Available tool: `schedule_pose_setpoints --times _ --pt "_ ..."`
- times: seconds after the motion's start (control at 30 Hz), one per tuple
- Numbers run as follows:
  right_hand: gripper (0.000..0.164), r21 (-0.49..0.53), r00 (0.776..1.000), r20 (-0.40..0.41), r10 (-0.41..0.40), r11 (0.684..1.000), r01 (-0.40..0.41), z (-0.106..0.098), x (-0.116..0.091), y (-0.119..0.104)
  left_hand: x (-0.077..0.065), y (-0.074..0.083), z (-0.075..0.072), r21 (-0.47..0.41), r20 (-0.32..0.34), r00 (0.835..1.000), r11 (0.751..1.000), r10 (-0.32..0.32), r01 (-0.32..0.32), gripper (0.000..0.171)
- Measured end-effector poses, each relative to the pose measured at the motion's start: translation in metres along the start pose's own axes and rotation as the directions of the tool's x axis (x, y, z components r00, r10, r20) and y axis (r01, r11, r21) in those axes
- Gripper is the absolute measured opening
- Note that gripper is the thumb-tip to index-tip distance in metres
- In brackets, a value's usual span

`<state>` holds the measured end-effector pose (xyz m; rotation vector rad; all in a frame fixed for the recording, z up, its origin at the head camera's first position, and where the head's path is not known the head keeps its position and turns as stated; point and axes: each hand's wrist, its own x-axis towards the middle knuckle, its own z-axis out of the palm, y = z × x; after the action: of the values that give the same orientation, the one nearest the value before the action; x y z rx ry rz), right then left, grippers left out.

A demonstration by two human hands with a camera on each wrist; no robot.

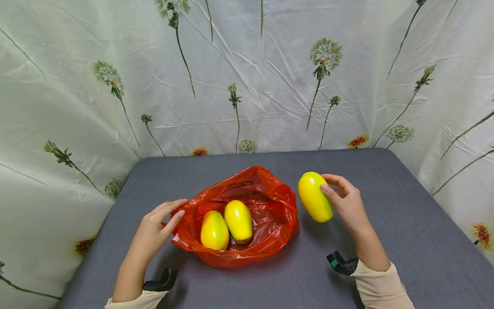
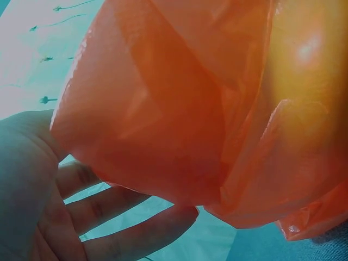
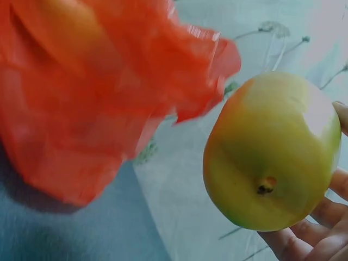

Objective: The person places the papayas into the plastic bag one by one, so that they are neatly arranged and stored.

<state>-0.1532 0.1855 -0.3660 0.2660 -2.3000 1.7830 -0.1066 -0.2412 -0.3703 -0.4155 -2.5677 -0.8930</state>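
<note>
A red plastic bag (image 1: pixel 270 240) stands with its mouth wide, holding two yellow mangoes: one on the left (image 1: pixel 214 231) and one (image 1: pixel 238 221) leaning close beside it. My left hand (image 1: pixel 154 229) pinches the bag's left rim between thumb and fingers; in the left wrist view the bag's thin film covers part of the fingers (image 2: pixel 109 209). To the right of the bag, my right hand (image 1: pixel 349 206) grips a third yellow mango (image 1: pixel 315 197) with a green streak, raised over the table. Its dark stem end faces the right wrist camera.
The grey table (image 1: pixel 270 287) has rounded far corners. Behind it and at both sides hangs a white curtain (image 1: pixel 278 86) printed with dandelions. Black wrist devices sit at the left cuff (image 1: pixel 161 281) and the right cuff (image 1: pixel 342 264).
</note>
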Motion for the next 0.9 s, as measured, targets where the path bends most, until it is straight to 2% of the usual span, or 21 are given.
schedule_pose_setpoints --times 0.27,0.47,0.7,0.9 --pt "0.033 0.054 0.999 0.023 -0.045 0.998 0.043 0.011 -0.007 -0.020 0.000 0.000 0.000 0.000 -0.001 1.000 1.000 0.001 -0.001 0.032" --pt "0.031 0.079 0.995 0.039 -0.092 0.993 0.089 0.021 -0.013 -0.032 0.001 0.000 0.000 -0.005 -0.016 1.000 1.000 0.025 -0.025 0.033" --pt "0.033 0.135 0.985 0.108 -0.132 0.984 0.117 0.038 -0.019 -0.039 0.001 0.000 0.001 0.002 -0.020 0.999 0.999 0.032 -0.032 0.033" --pt "0.034 0.203 0.973 0.183 -0.141 0.974 0.103 0.061 -0.021 -0.045 0.000 0.000 0.001 0.006 -0.008 1.000 1.000 0.017 -0.017 0.033"
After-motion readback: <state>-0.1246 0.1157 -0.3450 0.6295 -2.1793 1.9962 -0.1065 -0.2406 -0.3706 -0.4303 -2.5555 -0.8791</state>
